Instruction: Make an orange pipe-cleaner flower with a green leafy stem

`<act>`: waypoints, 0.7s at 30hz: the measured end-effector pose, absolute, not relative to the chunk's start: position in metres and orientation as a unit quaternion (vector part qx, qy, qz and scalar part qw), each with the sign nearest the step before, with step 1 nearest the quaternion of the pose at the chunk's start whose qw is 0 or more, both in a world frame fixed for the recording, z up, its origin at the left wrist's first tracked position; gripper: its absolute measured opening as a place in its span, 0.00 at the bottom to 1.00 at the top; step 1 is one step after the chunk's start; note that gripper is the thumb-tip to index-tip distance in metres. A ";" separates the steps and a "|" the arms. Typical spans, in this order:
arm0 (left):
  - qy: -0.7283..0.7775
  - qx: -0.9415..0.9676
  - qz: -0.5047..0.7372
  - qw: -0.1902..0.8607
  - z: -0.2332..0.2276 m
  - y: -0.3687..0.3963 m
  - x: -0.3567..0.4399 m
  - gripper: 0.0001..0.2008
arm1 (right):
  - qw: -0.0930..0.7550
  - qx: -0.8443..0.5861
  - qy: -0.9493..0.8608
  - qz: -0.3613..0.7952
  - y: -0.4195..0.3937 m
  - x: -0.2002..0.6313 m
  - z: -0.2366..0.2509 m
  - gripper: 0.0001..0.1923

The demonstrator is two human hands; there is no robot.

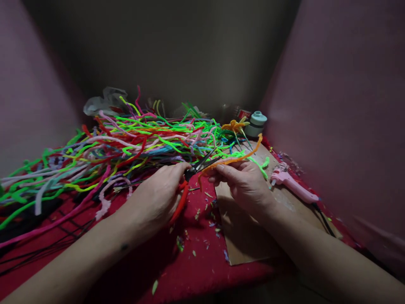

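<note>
Red-handled scissors [180, 202] are in my left hand [161, 194], their dark blades parted and pointing up to the right. My right hand [247, 185] pinches an orange pipe cleaner [242, 158] between thumb and fingers. One end of it rises to the right, while the other bends down close to the scissor blades. Whether the blades touch it I cannot tell. Behind both hands spreads a large heap of pipe cleaners [158, 141] in green, pink, red, yellow and other colours.
A pink glue gun [294, 185] lies on a cardboard sheet [240, 236] at the right. Orange pipe-cleaner flowers [234, 126] stand beside a pale blue bottle [257, 124]. Fuzzy clippings [198, 214] litter the red cloth [139, 270]. A clear plastic bag [106, 101] sits at the back left.
</note>
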State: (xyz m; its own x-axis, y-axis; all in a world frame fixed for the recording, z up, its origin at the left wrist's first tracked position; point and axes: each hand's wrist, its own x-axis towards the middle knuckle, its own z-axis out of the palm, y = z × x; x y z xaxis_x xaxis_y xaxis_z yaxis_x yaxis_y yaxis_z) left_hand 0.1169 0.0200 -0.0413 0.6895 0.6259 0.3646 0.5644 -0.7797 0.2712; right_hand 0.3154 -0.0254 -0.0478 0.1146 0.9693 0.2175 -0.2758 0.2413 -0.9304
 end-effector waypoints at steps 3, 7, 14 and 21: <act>0.320 0.923 0.210 0.034 -0.043 0.020 0.117 0.21 | 0.650 -0.371 -0.455 0.482 -0.025 0.317 -0.048 0.04; 0.318 0.927 0.201 0.004 -0.046 0.020 0.117 0.20 | 0.651 -0.358 -0.454 0.492 -0.024 0.317 -0.048 0.05; 0.315 0.930 0.190 -0.013 -0.049 0.023 0.116 0.20 | 0.641 -0.344 -0.429 0.535 -0.023 0.318 -0.046 0.05; 0.328 0.931 0.160 -0.003 -0.043 0.023 0.115 0.20 | 0.620 -0.356 -0.439 0.544 -0.021 0.321 -0.045 0.05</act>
